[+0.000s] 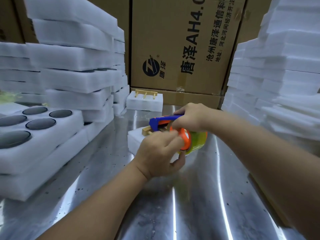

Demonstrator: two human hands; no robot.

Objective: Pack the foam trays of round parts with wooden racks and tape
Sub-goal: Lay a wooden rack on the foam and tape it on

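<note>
While the right hand (190,116) grips the dispenser (161,121), the left hand (159,153) pinches the tape (197,141). Just beyond its fingers lies a rack (146,131).

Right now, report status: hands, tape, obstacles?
Right hand grips blue-and-orange plastic tape dispenser. Left hand pinches at its yellowish roll. Small white foam block, wooden rack on top, directly behind. Nothing blocking.

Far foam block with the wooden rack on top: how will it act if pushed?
Foam block looks light, so it likely slides easily on the shiny metal table. Wide and flat, so tipping seems unlikely. The wooden rack may shift if loose.
</note>
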